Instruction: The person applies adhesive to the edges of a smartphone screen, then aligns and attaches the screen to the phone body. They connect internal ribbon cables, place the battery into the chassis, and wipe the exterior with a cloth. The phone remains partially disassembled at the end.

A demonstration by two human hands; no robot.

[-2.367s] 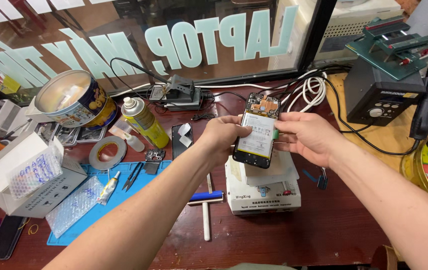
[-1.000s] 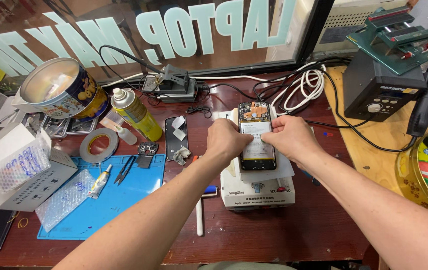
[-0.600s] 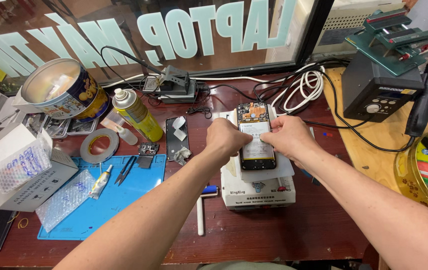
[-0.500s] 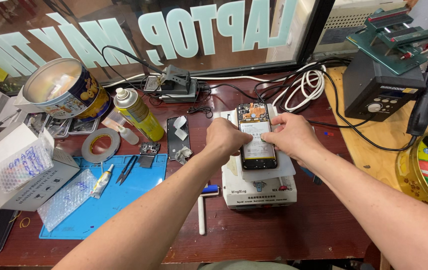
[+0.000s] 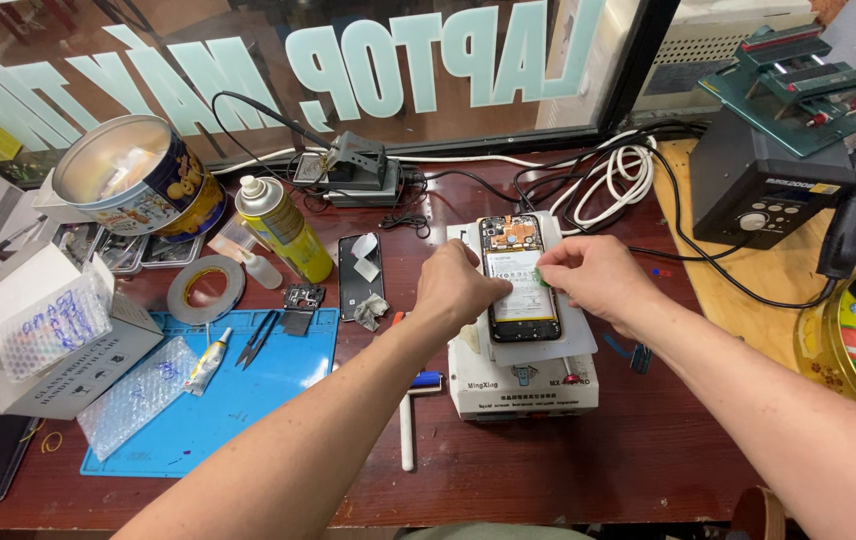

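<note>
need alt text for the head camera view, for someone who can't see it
Two bare hands, left hand and right hand, press on an opened phone lying back-up on a white heating machine on a cluttered wooden bench. A blue mat, tape roll and yellow spray can sit to the left.

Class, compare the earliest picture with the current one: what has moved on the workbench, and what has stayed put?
The opened phone, earlier held up in both hands, now lies flat on the white heating block. The left hand presses its left edge; the right hand pinches a small green tab at its right edge. The yellow spray can, tape roll and blue mat stayed as they were.
</note>
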